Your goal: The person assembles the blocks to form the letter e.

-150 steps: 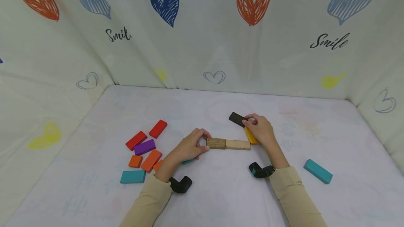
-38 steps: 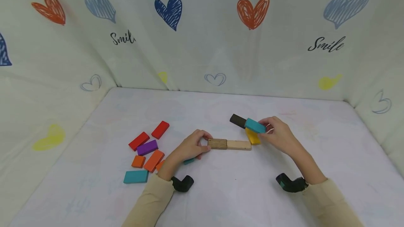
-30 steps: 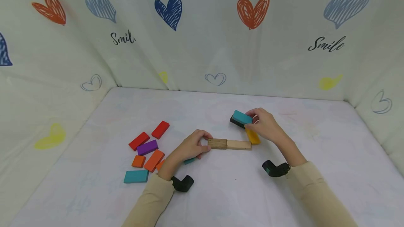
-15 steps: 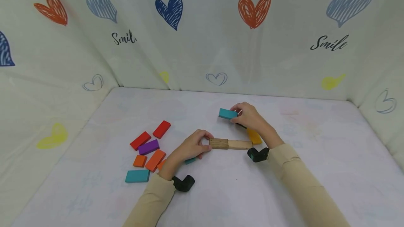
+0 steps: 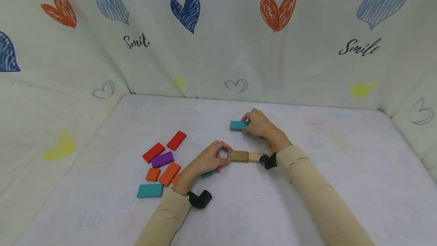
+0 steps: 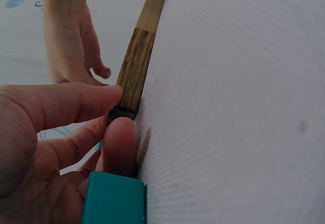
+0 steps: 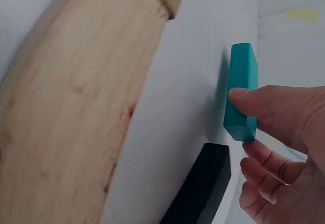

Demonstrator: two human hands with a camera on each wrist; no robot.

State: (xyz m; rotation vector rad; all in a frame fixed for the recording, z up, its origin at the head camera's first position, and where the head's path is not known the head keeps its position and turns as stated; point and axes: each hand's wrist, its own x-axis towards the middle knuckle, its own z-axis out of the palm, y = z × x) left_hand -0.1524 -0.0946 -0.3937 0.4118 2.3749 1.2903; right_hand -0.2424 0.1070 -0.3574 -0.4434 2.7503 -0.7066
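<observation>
My right hand pinches a teal wooden block between thumb and fingers. In the right wrist view this teal block is just past the end of a black block, which my hand mostly hides in the head view. My left hand pinches the left end of a striped brown wooden block. A pale wooden block continues that line to the right, partly behind the right wrist camera. Only a sliver of a yellow block shows beside my right forearm.
Red, purple and orange blocks lie loose on the left of the white-covered table. A teal block is in front of them. Another teal block lies partly under my left hand.
Having picked up the teal block from the right side, my right hand has carried it left over the black block to beyond its far end. My left hand has stayed at the striped block.
</observation>
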